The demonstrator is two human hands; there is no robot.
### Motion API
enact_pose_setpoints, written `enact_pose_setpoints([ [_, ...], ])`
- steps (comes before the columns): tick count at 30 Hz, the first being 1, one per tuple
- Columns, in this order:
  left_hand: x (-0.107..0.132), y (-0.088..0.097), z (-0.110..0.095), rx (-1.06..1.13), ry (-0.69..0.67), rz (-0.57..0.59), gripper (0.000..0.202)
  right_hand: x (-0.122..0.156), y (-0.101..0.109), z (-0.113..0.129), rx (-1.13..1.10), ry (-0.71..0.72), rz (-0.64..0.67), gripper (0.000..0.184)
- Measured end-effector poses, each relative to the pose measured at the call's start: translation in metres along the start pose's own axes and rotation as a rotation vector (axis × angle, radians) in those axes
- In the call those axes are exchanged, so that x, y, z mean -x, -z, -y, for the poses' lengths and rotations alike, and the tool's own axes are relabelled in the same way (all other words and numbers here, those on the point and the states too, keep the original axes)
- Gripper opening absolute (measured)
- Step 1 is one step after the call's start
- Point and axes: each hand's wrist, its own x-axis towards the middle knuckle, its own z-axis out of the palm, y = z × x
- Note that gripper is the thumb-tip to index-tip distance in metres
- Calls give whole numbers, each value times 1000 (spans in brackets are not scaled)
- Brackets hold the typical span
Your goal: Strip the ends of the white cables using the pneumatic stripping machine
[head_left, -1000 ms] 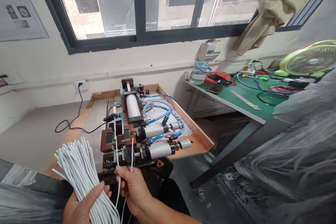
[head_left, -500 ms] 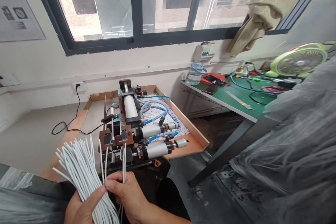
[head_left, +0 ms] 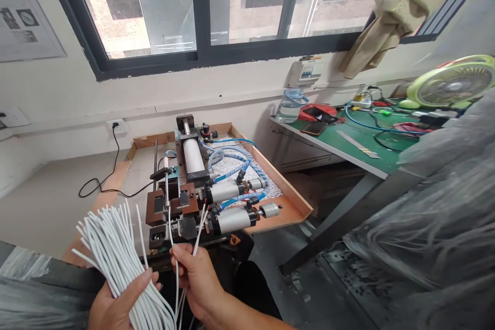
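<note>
My left hand (head_left: 126, 296) is closed around a thick bundle of white cables (head_left: 116, 247), whose cut ends fan out upward. One cable (head_left: 141, 232) stands a little apart on the bundle's right side. My right hand (head_left: 199, 278) pinches a single white cable (head_left: 170, 227) between thumb and forefinger, its tip up at the jaws of the pneumatic machine (head_left: 172, 203). A few more cables (head_left: 200, 229) are tucked in the same hand's other fingers, and a reddish tip shows on them. Their lower lengths hang down past the bottom edge.
The machine sits in a shallow wooden tray (head_left: 286, 185) with blue air hoses (head_left: 232, 165). At right, a green-topped table (head_left: 359, 139) carries a water jug (head_left: 290, 105), a phone (head_left: 314, 128) and a fan (head_left: 452, 82). Plastic-wrapped bundles (head_left: 436, 237) hang at the right.
My right hand has moved right, away from the bundle, taking a single cable up to the machine's jaws. The bundle in my left hand has shifted slightly left.
</note>
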Motion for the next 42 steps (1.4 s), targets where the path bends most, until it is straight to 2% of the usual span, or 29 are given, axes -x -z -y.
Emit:
enact_pose_setpoints([
  [9, -2, 3, 2, -18, 7, -2, 38, -3, 2, 3, -56, -50, 12, 21],
  [13, 3, -2, 1, -18, -27, -11, 37, -5, 1, 1, -78, -73, 6, 22],
  [17, 9, -9, 2, -3, -63, 80, 35, -2, -4, -1, -20, -142, 169, 27],
  [19, 9, -10, 3, 11, -52, 137, 37, 1, -7, -1, 49, -104, 198, 27],
  [21, 8, -8, 5, 26, -44, 157, 37, 6, -9, 0, 109, -12, 146, 25],
  [25, 6, -3, 7, 42, -45, 108, 29, 12, -5, 0, 140, 108, 78, 24],
  [30, 5, 1, 8, 70, -20, 76, 29, 8, 3, -3, 161, 98, 31, 22],
  [35, 4, 4, 12, 53, -64, 88, 25, 3, 1, -1, 97, -1, 25, 19],
  [39, 5, 0, 12, 67, -63, 62, 24, 1, 0, 0, 76, -53, 88, 20],
  [42, 8, -4, 10, 91, -60, 60, 31, 5, -2, 0, 97, -42, 237, 23],
])
